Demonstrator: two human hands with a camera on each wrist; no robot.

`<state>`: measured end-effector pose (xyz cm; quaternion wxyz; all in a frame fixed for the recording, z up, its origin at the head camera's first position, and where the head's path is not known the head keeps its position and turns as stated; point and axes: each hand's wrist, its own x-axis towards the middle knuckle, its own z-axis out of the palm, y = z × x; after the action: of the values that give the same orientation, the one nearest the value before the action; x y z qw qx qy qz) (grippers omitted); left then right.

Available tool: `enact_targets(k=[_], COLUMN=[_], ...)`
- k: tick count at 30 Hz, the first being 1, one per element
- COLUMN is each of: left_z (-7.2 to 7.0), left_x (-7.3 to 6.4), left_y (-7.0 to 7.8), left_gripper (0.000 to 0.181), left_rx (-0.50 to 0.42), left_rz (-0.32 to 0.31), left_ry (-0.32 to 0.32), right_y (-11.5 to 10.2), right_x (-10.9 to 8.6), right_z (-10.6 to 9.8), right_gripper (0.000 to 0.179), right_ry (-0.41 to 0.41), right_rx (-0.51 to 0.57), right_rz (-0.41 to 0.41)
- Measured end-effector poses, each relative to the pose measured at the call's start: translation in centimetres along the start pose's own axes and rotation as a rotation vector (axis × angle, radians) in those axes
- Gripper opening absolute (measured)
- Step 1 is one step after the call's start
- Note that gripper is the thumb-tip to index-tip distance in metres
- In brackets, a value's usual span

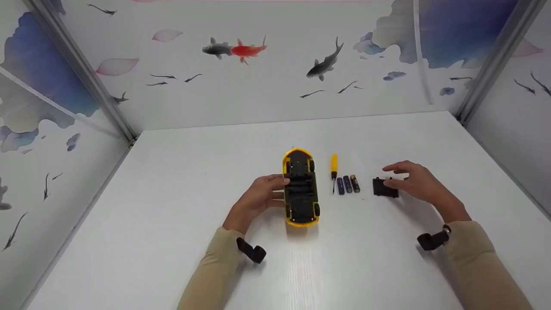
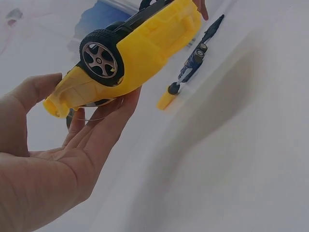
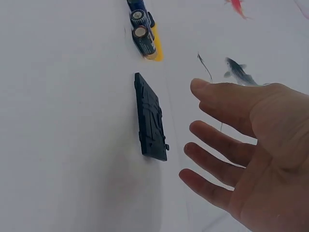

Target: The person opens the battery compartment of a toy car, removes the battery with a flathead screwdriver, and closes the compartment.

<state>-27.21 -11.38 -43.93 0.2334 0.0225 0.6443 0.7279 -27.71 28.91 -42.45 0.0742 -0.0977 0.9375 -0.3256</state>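
My left hand (image 1: 261, 194) grips a yellow toy car (image 1: 301, 211) by its side, thumb on one face and fingers beneath. In the head view its black underside faces up, with an open recess in the middle. The left wrist view shows the car's yellow body (image 2: 145, 48) and a spoked wheel (image 2: 100, 59) above the table. Over at the right, my right hand (image 1: 419, 183) hovers with spread fingers above a black battery cover (image 1: 383, 189). A gap shows between that hand (image 3: 260, 130) and the cover (image 3: 150, 121) in the right wrist view.
Between the car and the cover lie several small things: a yellow-handled screwdriver (image 1: 334, 165) and three batteries (image 1: 348, 184) side by side. White panels with painted fish (image 1: 247, 49) wall in the white table (image 1: 193, 172) at the back and sides.
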Motion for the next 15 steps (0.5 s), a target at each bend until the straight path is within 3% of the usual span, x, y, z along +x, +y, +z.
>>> enact_targets(k=[15], left_z=[-0.2], left_x=[0.3], left_y=[-0.8], left_gripper=[0.051], left_rx=[-0.002], left_rz=[-0.052], left_ry=[0.022], right_y=[1.8], right_x=[0.0], right_z=[-0.5], right_gripper=[0.060], right_ry=[-0.093], right_rx=[-0.017], right_rz=[0.127])
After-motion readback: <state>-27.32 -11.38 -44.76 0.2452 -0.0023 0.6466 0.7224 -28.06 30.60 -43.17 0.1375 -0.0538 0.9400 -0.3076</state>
